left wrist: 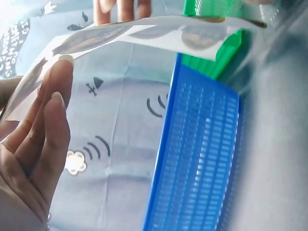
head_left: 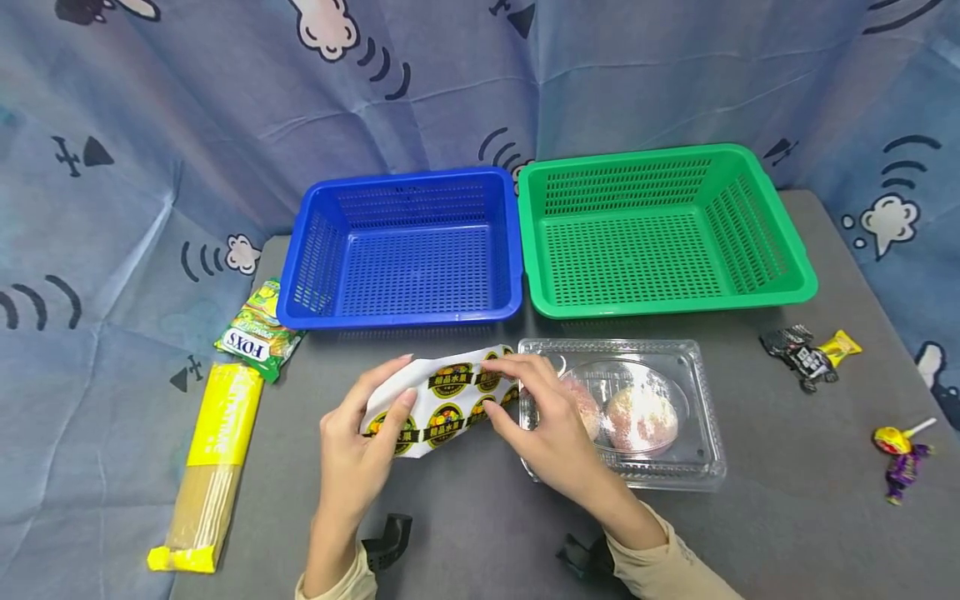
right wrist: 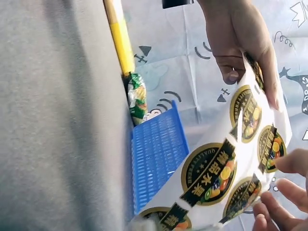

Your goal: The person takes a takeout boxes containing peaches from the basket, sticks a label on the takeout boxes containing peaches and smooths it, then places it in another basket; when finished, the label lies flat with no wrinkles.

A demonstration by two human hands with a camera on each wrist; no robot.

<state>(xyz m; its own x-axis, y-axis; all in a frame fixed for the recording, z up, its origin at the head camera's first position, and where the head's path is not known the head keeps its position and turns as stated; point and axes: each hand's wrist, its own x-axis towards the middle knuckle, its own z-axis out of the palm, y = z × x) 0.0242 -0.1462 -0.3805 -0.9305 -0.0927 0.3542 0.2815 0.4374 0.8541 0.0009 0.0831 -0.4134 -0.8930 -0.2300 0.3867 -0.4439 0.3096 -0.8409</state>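
Both hands hold a white sheet of round fruit stickers (head_left: 447, 406) above the front middle of the table. My left hand (head_left: 362, 454) grips its left end, thumb on the printed face and fingers behind. At the other end my right hand (head_left: 558, 429) pinches the sheet between thumb and fingers. In the right wrist view the sticker sheet (right wrist: 211, 173) hangs slanted, bent along its length. Beneath and beside the right hand sits a clear plastic clamshell box (head_left: 705, 454), lid down, with two pinkish peaches (head_left: 641, 417) inside; the hand partly hides one.
A blue basket (head_left: 401, 319) and a green basket (head_left: 675, 303) stand side by side at the back. Left lie a green FOX'S candy bag (head_left: 262, 333) and a yellow noodle pack (head_left: 213, 467). Right lie wrapped candies (head_left: 810, 358) and a lollipop (head_left: 892, 440) beside a purple-wrapped candy (head_left: 903, 473).
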